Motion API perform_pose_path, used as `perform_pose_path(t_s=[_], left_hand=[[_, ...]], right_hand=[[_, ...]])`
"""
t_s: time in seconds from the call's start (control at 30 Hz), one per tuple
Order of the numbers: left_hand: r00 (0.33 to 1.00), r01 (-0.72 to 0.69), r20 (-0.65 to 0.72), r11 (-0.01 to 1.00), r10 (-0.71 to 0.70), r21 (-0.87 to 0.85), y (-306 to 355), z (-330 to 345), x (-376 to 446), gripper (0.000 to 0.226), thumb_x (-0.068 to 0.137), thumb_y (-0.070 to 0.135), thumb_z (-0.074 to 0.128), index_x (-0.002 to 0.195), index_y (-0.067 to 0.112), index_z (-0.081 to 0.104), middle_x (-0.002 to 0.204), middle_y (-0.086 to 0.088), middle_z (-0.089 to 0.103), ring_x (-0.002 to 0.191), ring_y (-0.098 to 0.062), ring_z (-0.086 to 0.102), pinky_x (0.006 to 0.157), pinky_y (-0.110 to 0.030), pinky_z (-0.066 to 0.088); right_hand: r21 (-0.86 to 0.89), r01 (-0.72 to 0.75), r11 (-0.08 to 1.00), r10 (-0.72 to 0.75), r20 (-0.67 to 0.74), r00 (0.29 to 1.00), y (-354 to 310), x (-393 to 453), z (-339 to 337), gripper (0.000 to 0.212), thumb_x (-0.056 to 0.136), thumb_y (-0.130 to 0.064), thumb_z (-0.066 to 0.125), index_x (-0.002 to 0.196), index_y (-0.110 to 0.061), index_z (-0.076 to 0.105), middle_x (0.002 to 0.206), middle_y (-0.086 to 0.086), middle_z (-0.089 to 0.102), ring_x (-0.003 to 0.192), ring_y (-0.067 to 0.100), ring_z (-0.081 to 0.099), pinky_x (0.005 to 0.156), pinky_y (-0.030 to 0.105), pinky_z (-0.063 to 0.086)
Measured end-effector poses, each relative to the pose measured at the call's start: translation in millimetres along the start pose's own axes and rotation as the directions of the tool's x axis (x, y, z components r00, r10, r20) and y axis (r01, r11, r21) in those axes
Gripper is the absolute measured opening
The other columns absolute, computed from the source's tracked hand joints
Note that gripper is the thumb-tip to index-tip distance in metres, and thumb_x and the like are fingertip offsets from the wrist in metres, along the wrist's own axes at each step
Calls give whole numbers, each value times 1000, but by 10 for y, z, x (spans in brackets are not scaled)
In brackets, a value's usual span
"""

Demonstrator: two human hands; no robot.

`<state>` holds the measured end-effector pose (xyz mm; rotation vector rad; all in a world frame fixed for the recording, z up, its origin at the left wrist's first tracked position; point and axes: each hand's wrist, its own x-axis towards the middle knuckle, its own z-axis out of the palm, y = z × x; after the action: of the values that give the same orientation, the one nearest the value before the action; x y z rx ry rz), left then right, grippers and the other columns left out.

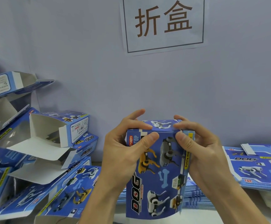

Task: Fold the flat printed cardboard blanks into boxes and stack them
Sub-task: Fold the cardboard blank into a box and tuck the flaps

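Both the left hand [125, 152] and the right hand [201, 149] grip the upright blue dog-print box [157, 172], fingers curled over its top flap.

A white paper sign [163, 24] hangs on the wall [83, 54].

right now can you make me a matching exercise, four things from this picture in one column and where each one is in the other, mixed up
Things:
1. paper sign
2. box being folded
3. folded boxes
4. flat blanks

Places:
A. piled at the left
B. stacked flat at the right
C. on the wall, up top
D. between both hands, in the middle

Pairs: 1-C, 2-D, 3-A, 4-B

The left hand and right hand both grip the top end of the box being folded.
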<state>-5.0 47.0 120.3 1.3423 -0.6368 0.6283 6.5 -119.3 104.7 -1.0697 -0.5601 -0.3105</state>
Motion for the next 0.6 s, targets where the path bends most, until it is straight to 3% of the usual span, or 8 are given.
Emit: perform_pose_path(t_s=[0.3,0.47,0.6], left_hand=[[1000,22,13,1000,-22,-6,34,0,0,8,64,34,77,71,32,74,120,15,69,106,-15,70,64,-29,61],[1000,-27,-1,994,27,102,19,8,9,8,69,28,76,77,28,73,123,19,66,109,1,65,69,-21,59],[999,-24,-19,994,26,102,-17,29,18,19,71,28,74,83,15,69,119,15,68,102,-6,70,66,-25,60]], right_hand=[[2,-12,1000,12,-8,1000,8,12,-37,14,63,-28,77,73,-18,76,131,-8,63,117,32,64,70,45,60],[-75,26,997,-26,-3,1000,8,4,-11,48,52,-57,89,84,-24,76,136,-10,59,124,28,60,75,49,60],[-105,35,994,-38,-29,999,-9,6,-2,50,51,-61,88,84,-26,77,135,-10,60,121,24,62,73,47,61]])
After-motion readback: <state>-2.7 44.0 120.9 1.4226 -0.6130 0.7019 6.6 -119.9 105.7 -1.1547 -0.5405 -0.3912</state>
